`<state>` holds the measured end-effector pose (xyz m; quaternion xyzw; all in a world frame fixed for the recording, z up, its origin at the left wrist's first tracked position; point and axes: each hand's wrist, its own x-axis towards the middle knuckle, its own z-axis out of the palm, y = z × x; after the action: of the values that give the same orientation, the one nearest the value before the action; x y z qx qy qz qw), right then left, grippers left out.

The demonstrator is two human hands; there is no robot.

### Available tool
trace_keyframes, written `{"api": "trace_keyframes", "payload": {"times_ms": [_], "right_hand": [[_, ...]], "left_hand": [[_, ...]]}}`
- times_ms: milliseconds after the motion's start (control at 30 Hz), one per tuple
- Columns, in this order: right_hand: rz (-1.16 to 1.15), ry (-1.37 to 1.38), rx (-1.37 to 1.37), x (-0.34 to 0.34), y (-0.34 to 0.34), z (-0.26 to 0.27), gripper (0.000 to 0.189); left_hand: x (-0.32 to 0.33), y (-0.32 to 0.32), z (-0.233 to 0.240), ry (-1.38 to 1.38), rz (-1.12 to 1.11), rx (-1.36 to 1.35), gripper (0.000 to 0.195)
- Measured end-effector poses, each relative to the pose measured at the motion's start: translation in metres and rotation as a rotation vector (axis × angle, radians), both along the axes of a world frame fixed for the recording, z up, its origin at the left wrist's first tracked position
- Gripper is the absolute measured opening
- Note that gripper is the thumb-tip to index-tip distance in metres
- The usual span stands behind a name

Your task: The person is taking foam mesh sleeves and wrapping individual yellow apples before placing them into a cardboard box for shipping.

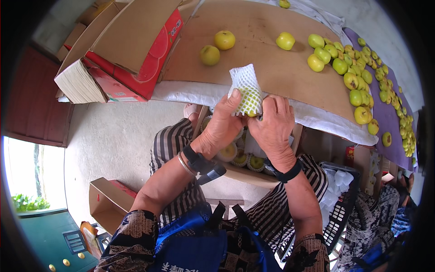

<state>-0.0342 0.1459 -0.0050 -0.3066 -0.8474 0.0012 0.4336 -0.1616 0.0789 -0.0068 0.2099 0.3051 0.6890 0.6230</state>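
A yellow-green apple in a white foam net sleeve (247, 93) is held up at the table's near edge. My left hand (226, 114) grips it, with the thumb pressed on the net. My right hand (273, 122) is against its lower right side with fingers curled; part of the grip is hidden. The apple's bare base shows at the lower end of the net, and the upper end of the sleeve stands up loose. Below my hands, between the knees, a cardboard box (249, 178) holds several net-wrapped fruits (255, 162).
Loose apples (224, 40) lie on the cardboard-covered table (251, 64), with a large pile (353, 81) at right. Red cardboard boxes (119, 78) stand at upper left. A black plastic crate (334, 224) with foam nets (340, 182) is at lower right, beside another person (367, 217). An open box (110, 204) sits lower left.
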Motion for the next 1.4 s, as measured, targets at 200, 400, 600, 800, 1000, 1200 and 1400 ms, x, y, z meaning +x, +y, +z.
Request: {"api": "trace_keyframes", "payload": {"times_ms": [200, 400, 600, 800, 1000, 1200, 1400], "right_hand": [[-0.013, 0.0, -0.03, -0.002, -0.002, -0.005, 0.039], [0.19, -0.048, -0.609, 0.009, 0.006, 0.0, 0.055], [0.343, 0.185, -0.766, 0.013, 0.006, 0.006, 0.066], [0.368, 0.211, -0.709, 0.016, 0.006, -0.002, 0.062], [0.34, 0.138, -0.466, 0.009, 0.003, -0.006, 0.067], [0.256, -0.011, -0.259, 0.006, -0.003, -0.001, 0.074], [0.343, 0.306, -0.445, 0.021, -0.006, 0.029, 0.068]], "left_hand": [[0.004, 0.002, -0.01, 0.127, 0.095, 0.013, 0.065], [0.005, 0.0, 0.005, 0.629, 0.338, -0.032, 0.068], [0.007, 0.005, 0.004, 0.898, 0.389, 0.056, 0.067], [0.005, 0.007, 0.023, -0.015, 0.199, 0.039, 0.048], [-0.001, 0.004, 0.019, -0.164, 0.15, -0.011, 0.057], [-0.008, -0.003, 0.02, -0.216, 0.12, -0.109, 0.053], [-0.011, 0.008, 0.018, 0.039, 0.312, -0.163, 0.06]]}}
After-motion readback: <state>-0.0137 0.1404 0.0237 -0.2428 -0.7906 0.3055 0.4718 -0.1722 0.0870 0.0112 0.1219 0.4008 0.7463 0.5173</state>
